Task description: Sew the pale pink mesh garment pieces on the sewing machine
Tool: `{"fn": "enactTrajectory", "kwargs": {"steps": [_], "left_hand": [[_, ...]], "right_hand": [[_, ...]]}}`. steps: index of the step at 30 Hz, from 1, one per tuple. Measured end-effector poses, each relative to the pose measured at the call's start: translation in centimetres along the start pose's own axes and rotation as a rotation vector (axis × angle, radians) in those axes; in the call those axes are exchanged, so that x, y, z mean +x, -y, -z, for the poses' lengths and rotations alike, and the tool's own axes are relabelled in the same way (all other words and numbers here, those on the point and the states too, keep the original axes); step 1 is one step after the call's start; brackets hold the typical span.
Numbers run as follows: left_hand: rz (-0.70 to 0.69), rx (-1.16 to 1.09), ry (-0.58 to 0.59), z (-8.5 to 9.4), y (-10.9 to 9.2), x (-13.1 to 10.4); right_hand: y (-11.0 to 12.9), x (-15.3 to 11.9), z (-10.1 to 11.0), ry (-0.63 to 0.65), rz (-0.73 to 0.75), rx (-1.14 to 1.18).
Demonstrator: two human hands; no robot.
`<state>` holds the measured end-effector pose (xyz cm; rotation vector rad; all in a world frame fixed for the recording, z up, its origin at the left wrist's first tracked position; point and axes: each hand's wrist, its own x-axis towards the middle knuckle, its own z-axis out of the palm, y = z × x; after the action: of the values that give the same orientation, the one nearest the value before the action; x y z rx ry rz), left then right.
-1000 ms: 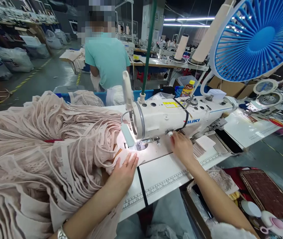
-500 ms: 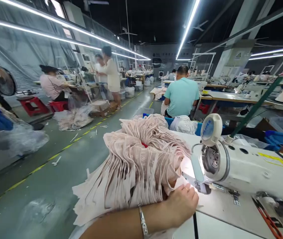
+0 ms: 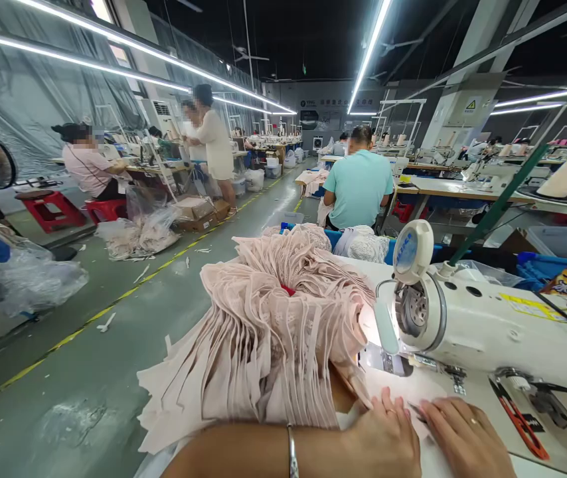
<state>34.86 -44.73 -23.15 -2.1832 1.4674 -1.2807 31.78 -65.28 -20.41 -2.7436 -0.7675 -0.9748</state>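
The left hand (image 3: pixel 388 431) reaches in from the bottom of the frame, its fingers bent and close together at the near edge of the pale pink fabric pieces (image 3: pixel 273 325); how firm its grip is, or whether cloth is pinched in it, cannot be told. The right hand (image 3: pixel 463 431) lies just beside it in the lower right, palm down, its fingers slightly bent; a thin dark pointed object (image 3: pixel 417 411) shows between the fingertips of both hands, but whether the right grip has hold of it is unclear.

The fabric pieces stand in a thick, fanned bundle at the centre of the frame, a red tie (image 3: pixel 288 290) showing in their middle; their right side lies beside the lit needle area of the white sewing machine (image 3: pixel 492 325), on the counter (image 3: pixel 378 271). A bracelet (image 3: pixel 292 455) circles the left wrist; a red-handled tool (image 3: pixel 520 418) lies under the machine arm, right of the hands; a green pole (image 3: pixel 497 206) rises at a slant behind the machine. Beyond the counter, a person in a turquoise shirt (image 3: pixel 360 186) sits facing away; white lacy material (image 3: pixel 362 244) lies between that person and the machine.
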Motion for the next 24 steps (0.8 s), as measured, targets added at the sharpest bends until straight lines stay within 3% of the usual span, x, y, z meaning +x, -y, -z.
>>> {"fn": "enactTrajectory", "kwargs": {"steps": [3,6,8,12,15,19,24], "left_hand": [[0.054,-0.072,0.068,-0.4,1.0,0.0],[0.099,-0.144,0.29,-0.7,3.6,0.2],[0.042,-0.208,0.408,-0.6,4.8,0.3],[-0.012,-0.196,0.395,0.0,4.3,0.0],[-0.005,-0.248,0.469,0.5,3.5,-0.1],[0.033,-0.341,0.499,0.4,3.9,0.3],[0.095,-0.488,0.397,-0.6,5.2,0.0]], "right_hand": [[-0.8,0.8,-1.6,0.059,0.042,-0.082],[-1.0,0.9,-1.9,0.063,-0.006,-0.068],[-0.7,1.0,-1.9,0.044,-0.061,-0.045],[0.5,1.8,-2.2,0.021,-0.087,-0.138],[1.3,2.4,-1.8,0.158,-0.082,-0.201],[1.9,3.6,-1.0,0.389,-0.239,-0.203],[2.3,5.4,-2.2,0.433,-0.474,-0.016]]}}
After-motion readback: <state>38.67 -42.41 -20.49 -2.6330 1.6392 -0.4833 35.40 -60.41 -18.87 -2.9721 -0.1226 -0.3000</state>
